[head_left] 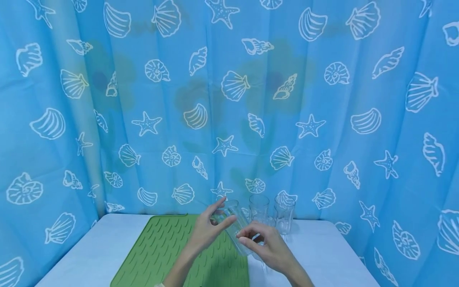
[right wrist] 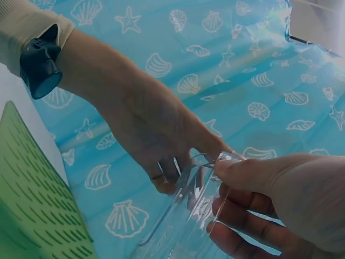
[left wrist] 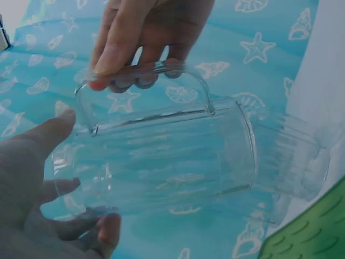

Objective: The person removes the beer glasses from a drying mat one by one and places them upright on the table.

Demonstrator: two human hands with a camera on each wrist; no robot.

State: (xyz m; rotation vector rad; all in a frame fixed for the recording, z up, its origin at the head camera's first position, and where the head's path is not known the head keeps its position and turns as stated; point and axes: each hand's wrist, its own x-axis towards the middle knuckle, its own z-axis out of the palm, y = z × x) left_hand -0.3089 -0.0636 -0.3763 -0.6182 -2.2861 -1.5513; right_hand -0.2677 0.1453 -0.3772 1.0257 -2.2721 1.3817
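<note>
A clear glass mug (left wrist: 161, 162) with a side handle hangs tilted in the air above the right edge of a green ridged mat (head_left: 172, 243). My right hand (head_left: 265, 245) grips its handle (left wrist: 207, 91), thumb on one side and fingers curled through the loop. Around the mug's upper end, my left hand (head_left: 209, 227) is spread, thumb apart from the fingers. In the left wrist view its fingertips (left wrist: 110, 229) lie close along the glass; whether they touch it I cannot tell. The right wrist view shows the left hand (right wrist: 151, 124) beyond the glass.
Behind my right hand, clear glasses (head_left: 285, 215) stand on the white table (head_left: 319, 255), another glass (head_left: 259, 207) beside them. A blue curtain (head_left: 222, 119) with white shell prints hangs at the back and sides. The left wrist bears a dark device (right wrist: 43, 67).
</note>
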